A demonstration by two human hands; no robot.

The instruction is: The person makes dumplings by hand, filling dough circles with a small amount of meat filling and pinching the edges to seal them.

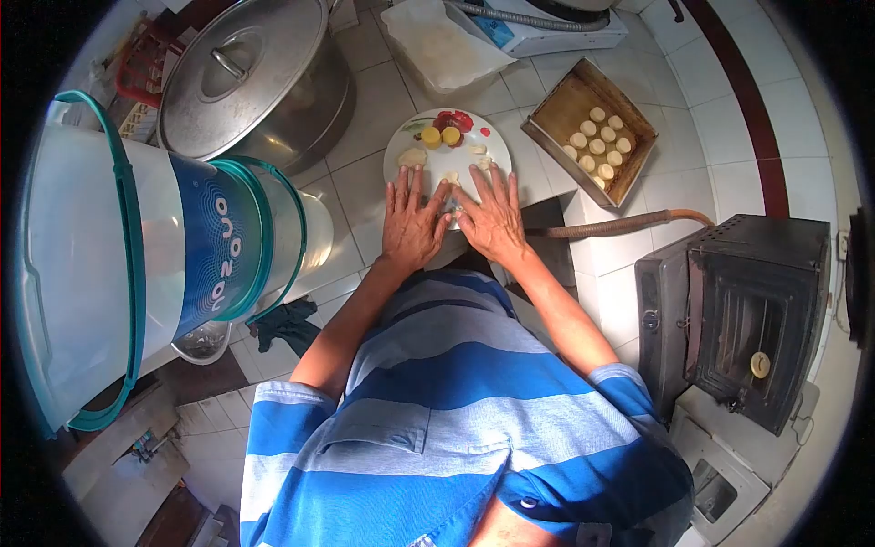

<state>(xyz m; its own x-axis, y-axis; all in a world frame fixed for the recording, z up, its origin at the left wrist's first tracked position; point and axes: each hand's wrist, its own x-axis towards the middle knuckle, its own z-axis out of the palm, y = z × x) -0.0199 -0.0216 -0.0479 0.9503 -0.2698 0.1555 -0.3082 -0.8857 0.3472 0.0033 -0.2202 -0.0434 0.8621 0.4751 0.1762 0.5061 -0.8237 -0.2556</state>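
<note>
A white plate (394, 146) with red flowers lies on the tiled counter in front of me. My left hand (413, 217) rests on its near left part, fingers stretched and a little apart. On the near right part lies my right hand (493, 219), also flat, with the two thumbs close together. Between my fingertips is a small pale piece of dough (450, 179). A flattened dough piece (412, 158) lies just beyond my left fingers, and small dough bits (480, 160) lie by my right fingers. Two yellow round pieces (440, 137) sit at the plate's far side.
At right, a metal baking tray (558, 109) holds several pale rounds. A plastic-lined tub (437, 46) stands at the back. A large lidded pot (260, 73) and clear buckets with green handles (137, 228) crowd the left. A dark oven (761, 310) and a hose (602, 225) are at right.
</note>
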